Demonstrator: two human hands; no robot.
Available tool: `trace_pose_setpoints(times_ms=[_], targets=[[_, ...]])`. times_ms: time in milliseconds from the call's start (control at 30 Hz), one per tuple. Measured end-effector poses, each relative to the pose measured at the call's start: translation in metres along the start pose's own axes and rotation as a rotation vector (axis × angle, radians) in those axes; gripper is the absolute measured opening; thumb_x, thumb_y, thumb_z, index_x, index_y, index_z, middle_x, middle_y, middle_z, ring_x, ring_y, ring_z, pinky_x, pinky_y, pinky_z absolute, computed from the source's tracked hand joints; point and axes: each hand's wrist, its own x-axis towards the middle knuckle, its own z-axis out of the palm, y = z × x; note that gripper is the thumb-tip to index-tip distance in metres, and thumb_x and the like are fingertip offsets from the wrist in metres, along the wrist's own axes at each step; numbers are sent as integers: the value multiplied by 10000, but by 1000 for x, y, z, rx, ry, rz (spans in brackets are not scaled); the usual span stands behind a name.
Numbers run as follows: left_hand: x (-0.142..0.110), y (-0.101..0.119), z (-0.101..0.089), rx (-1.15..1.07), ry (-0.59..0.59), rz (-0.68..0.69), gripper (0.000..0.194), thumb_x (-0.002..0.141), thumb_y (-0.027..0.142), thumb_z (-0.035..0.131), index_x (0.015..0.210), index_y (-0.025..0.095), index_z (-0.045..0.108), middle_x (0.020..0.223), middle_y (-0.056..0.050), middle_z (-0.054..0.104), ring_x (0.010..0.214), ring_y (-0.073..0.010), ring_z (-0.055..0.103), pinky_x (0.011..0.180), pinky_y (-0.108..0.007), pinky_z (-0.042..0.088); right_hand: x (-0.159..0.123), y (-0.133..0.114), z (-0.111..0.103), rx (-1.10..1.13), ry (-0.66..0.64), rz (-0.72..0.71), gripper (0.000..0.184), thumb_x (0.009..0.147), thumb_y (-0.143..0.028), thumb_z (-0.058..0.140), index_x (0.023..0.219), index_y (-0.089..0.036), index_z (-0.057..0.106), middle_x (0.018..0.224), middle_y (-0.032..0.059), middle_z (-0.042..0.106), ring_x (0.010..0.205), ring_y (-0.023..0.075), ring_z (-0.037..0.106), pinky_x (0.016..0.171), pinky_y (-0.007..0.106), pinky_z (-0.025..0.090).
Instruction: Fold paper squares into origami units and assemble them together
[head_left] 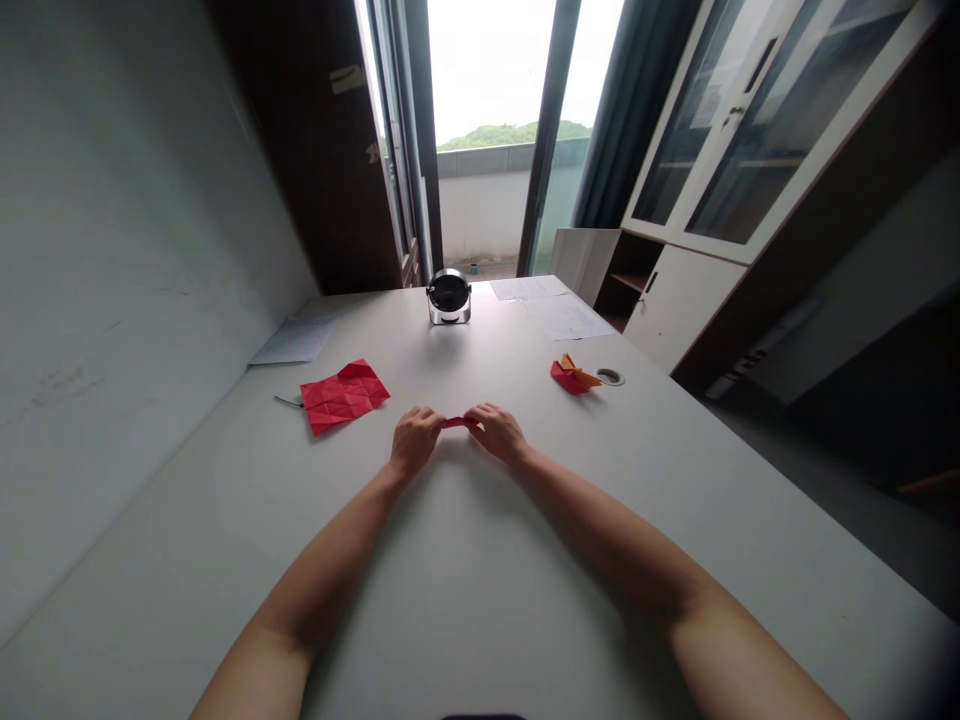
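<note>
A narrow strip of folded red paper [456, 422] spans the gap between my two hands, just above the white table. My left hand [417, 438] pinches its left end, and my right hand [496, 432] grips the right end. Both hands have their fingers closed, and the paper's ends are hidden under them. To the left lies a creased sheet of red paper [341, 396] with one corner raised. On the right sits a red and orange folded paper figure [574, 375].
A roll of tape [609, 377] lies beside the paper figure. Toward the back of the table [465, 600] stands a round black device on a metal stand [449, 296]. White papers [566, 315] rest at the back right, others [295, 340] by the left wall.
</note>
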Motion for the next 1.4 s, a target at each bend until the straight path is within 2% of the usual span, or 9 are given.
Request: trace_pose_setpoints(times_ms=[200,333,533,733,867,1133,1400], targets=[[0,1,1,54,-23,48,137,941,283,600,926,272,736,932,-83,685,879,-247,582,865,-373,414,2,-3,-5,-10,-52,-107,142,1003,-266,564,963,-235,697,889,55,692,884,204,577,778,299,445],[-1,-2,3,26,-68,31,137,941,331,617,924,281,743,866,-69,689,802,-224,601,823,-342,428,2,-6,-8,22,-54,-126,162,1012,-276,550,970,-239,701,888,58,690,884,207,572,786,307,447],[-1,-4,5,6,-92,55,129,935,315,635,882,284,749,815,-59,689,745,-206,608,792,-323,422,1,-7,-9,-13,-95,-165,146,986,-283,594,924,-237,717,916,69,693,901,213,566,787,311,443],[0,2,4,203,-182,120,187,973,326,580,912,264,746,862,-61,715,790,-197,628,807,-322,414,1,-10,-8,-72,-122,-211,179,1005,-303,577,943,-235,730,924,62,700,903,196,569,834,307,427],[0,5,2,322,-215,82,245,1007,348,518,970,262,744,899,-48,730,822,-188,645,795,-308,420,1,-9,-6,-131,-117,-176,211,1021,-332,556,956,-225,726,907,54,704,877,184,570,814,288,420],[0,-1,-2,233,-150,-65,261,1007,380,516,1042,287,757,955,-38,741,876,-178,663,753,-265,430,2,-4,-6,-153,-101,-76,205,1024,-320,554,933,-206,698,896,49,699,864,181,576,772,275,415],[0,3,-3,214,-177,5,283,1013,389,499,1010,275,758,927,-41,731,849,-171,653,773,-265,436,0,-2,-3,-116,-150,-90,101,974,-249,622,926,-209,702,903,45,681,891,180,562,751,260,417]])
